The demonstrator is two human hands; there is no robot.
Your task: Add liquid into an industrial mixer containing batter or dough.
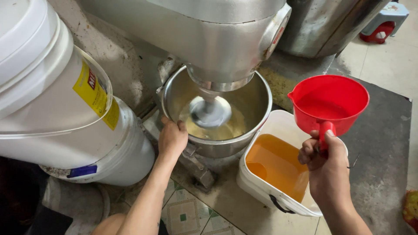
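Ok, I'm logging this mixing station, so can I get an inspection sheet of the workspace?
Surface: stained floor, part patterned tile, grimy around the mixer.
Job's things: steel mixing bowl under the mixer head, pale liquid inside; red measuring jug; white bucket of amber liquid.
Clutter: stacked white tubs at left; small stool far right.
Grippers: left hand grips the bowl's rim; right hand holds the jug's handle above the bucket.
Cables: nothing seen.
Surroundings: large steel vessel behind.
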